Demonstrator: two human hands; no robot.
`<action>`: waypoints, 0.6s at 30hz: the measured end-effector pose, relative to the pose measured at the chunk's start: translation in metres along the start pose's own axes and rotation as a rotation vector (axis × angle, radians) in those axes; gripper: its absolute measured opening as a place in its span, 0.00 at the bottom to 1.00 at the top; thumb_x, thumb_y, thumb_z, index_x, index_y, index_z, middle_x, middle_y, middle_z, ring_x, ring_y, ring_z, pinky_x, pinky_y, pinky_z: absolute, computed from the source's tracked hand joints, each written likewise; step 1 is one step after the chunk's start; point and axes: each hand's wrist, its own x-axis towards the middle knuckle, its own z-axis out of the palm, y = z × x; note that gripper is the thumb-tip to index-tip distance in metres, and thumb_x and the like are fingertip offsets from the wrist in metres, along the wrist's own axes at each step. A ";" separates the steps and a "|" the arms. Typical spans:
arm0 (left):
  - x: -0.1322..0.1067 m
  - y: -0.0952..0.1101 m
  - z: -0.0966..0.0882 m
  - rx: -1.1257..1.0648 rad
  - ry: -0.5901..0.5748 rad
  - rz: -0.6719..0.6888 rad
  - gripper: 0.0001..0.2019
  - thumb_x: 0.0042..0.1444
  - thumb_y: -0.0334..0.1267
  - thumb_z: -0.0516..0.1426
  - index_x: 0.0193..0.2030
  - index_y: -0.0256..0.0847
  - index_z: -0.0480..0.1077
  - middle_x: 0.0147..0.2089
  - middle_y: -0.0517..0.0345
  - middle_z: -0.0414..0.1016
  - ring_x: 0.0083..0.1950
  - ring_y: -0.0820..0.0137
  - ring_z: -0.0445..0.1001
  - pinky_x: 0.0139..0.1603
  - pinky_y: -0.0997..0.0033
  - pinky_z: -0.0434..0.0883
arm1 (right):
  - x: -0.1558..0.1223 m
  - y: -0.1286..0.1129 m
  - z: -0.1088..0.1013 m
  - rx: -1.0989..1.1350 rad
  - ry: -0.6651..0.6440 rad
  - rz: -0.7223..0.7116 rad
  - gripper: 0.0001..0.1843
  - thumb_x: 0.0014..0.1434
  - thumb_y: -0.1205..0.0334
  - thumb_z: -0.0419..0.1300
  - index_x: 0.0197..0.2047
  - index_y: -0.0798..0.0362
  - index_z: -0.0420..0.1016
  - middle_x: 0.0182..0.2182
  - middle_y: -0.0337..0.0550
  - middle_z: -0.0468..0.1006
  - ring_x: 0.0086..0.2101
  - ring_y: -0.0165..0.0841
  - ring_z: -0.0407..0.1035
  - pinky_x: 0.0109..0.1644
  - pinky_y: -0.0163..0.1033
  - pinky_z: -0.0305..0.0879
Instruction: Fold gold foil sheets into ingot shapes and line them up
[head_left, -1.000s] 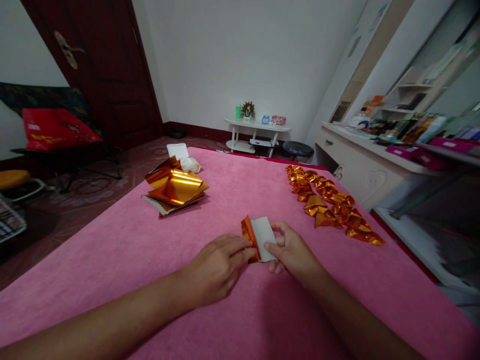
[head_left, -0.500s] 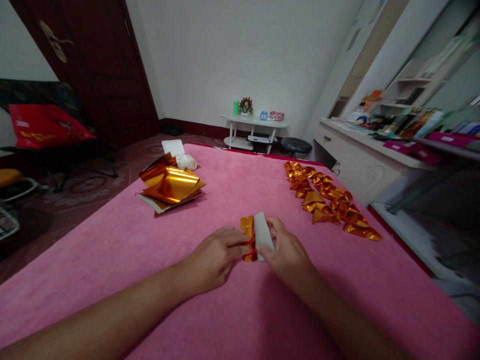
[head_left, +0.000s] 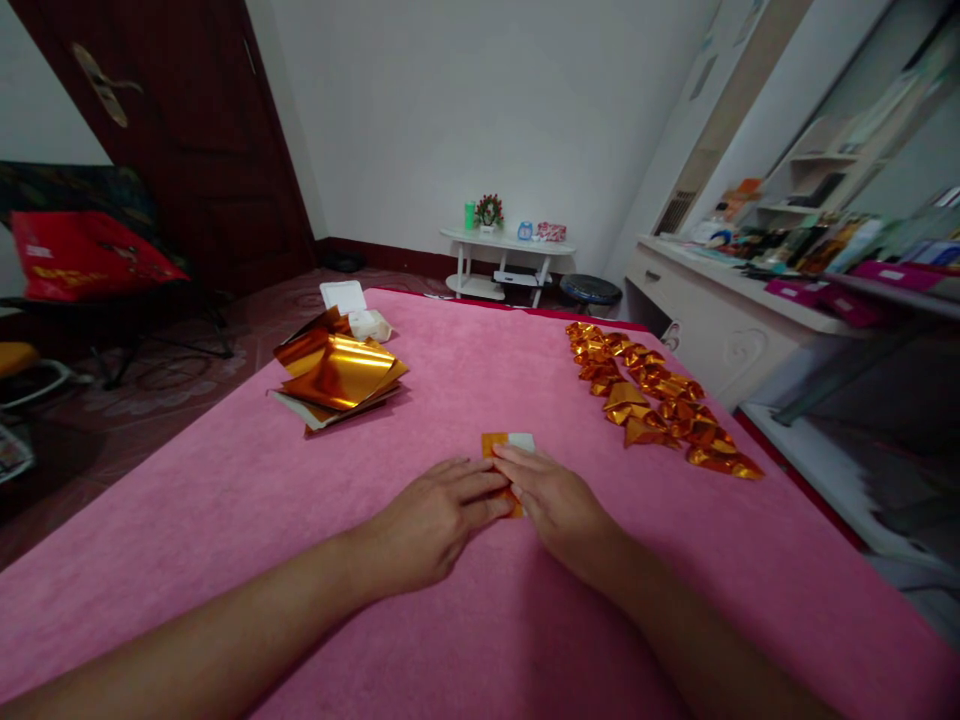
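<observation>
On the pink cloth (head_left: 225,520) lies a small folded foil sheet (head_left: 504,442), orange on one side and white on the other. My left hand (head_left: 435,520) and my right hand (head_left: 551,500) both lie flat on it, fingers stretched out and pressing it down. Most of the sheet is hidden under my fingers; only its far edge shows.
A stack of orange foil sheets (head_left: 337,375) lies at the left, with a white box (head_left: 345,296) behind it. Several folded gold pieces (head_left: 660,400) run in a row along the right. A white dresser (head_left: 735,320) stands beyond the right edge.
The sheet was held up between my fingertips, partly folded. It now lies flat on the cloth, with both hands lowered and pressing on it.
</observation>
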 end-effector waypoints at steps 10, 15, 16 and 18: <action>0.016 -0.008 -0.017 0.030 -0.067 0.096 0.20 0.55 0.29 0.53 0.55 0.45 0.67 0.52 0.53 0.71 0.53 0.64 0.69 0.57 0.58 0.62 | -0.016 -0.006 -0.011 0.076 0.141 0.124 0.14 0.51 0.76 0.51 0.34 0.51 0.75 0.35 0.42 0.77 0.39 0.34 0.69 0.47 0.41 0.65; 0.027 -0.013 -0.015 0.073 -0.054 0.174 0.14 0.58 0.31 0.53 0.50 0.43 0.70 0.49 0.54 0.74 0.52 0.65 0.69 0.58 0.59 0.61 | -0.023 -0.007 -0.014 0.124 0.157 0.081 0.18 0.46 0.80 0.50 0.34 0.52 0.73 0.37 0.43 0.76 0.40 0.35 0.68 0.47 0.41 0.65; 0.028 -0.015 -0.013 0.084 -0.048 0.177 0.13 0.59 0.31 0.52 0.49 0.43 0.70 0.48 0.54 0.74 0.51 0.65 0.69 0.57 0.59 0.61 | -0.025 -0.007 -0.014 0.149 0.163 0.063 0.19 0.46 0.80 0.49 0.34 0.51 0.74 0.37 0.43 0.76 0.41 0.34 0.68 0.47 0.40 0.65; 0.029 -0.017 -0.008 0.088 -0.037 0.169 0.12 0.62 0.33 0.51 0.49 0.42 0.71 0.47 0.54 0.75 0.49 0.66 0.70 0.55 0.61 0.63 | -0.027 -0.006 -0.013 0.207 0.178 0.046 0.21 0.46 0.81 0.49 0.35 0.51 0.74 0.37 0.42 0.76 0.41 0.33 0.68 0.47 0.39 0.64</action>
